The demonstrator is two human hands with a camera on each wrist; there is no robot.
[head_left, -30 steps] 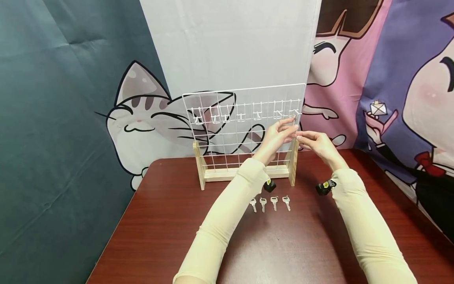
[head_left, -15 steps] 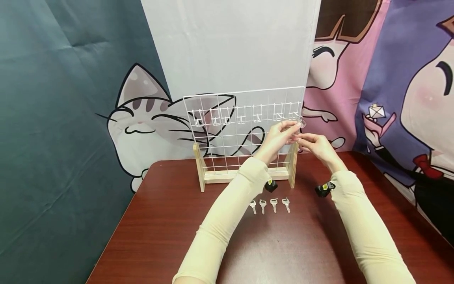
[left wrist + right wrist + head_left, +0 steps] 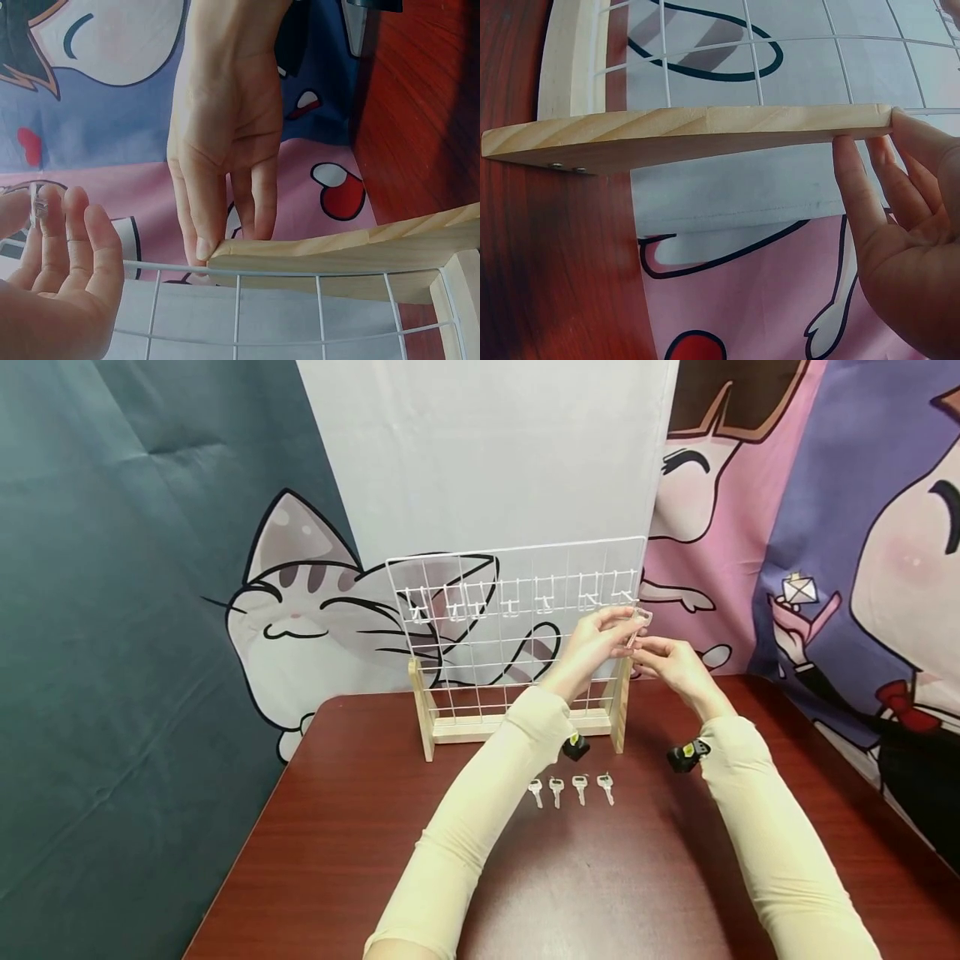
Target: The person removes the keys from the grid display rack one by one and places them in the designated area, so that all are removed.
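My left hand (image 3: 588, 647) pinches a small, shiny key (image 3: 639, 619) between thumb and fingertips, just under the rightmost hook (image 3: 623, 598) of a white wire grid rack (image 3: 517, 643). Part of the key is covered by the fingers; its clear, glinting edge (image 3: 37, 206) shows in the left wrist view. My right hand (image 3: 678, 672) grips the upper end of the rack's right wooden leg (image 3: 705, 124), thumb on one face and fingers on the other. Several more hooks hang in a row along the grid, left of my hands.
Several keys (image 3: 557, 789) lie in a row on the dark red table (image 3: 337, 827), in front of the rack; my left sleeve (image 3: 480, 810) crosses near them. A wooden base bar (image 3: 480, 727) joins the rack's legs. Printed cloths hang behind.
My left hand has shifted slightly right, away from the rightmost hook. The key, hidden earlier, now shows beyond its fingertips. My right hand stays at the wooden leg.
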